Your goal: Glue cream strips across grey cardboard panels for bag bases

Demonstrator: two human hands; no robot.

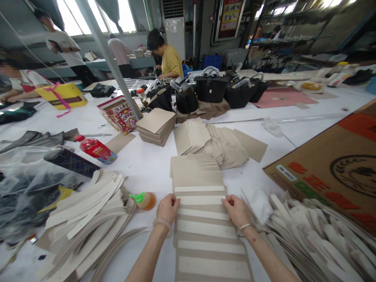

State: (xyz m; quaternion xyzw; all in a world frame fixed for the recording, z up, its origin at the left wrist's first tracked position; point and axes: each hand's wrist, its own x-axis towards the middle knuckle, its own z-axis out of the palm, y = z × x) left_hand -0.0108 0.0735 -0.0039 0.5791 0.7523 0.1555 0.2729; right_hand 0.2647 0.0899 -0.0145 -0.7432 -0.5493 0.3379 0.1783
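Observation:
Both my hands pinch the ends of one white strip [202,200] lying across a row of overlapping beige boards [199,174]. My left hand [168,209] is closed on its left end, and my right hand [238,211] is closed on its right end. More white strips lie across the boards nearer to me. A glue bottle with a green cap [145,200] stands left of my left hand. Curved pale strips [96,215] are heaped at the left, and another heap of strips [311,235] lies at the right.
Stacked boards [157,125] and fanned boards [226,145] lie ahead, with black bags [211,88] behind. A red bottle [96,149] lies at left. A large cardboard box [337,168] stands at right. A metal pole [113,66] rises at left. Several people work beyond.

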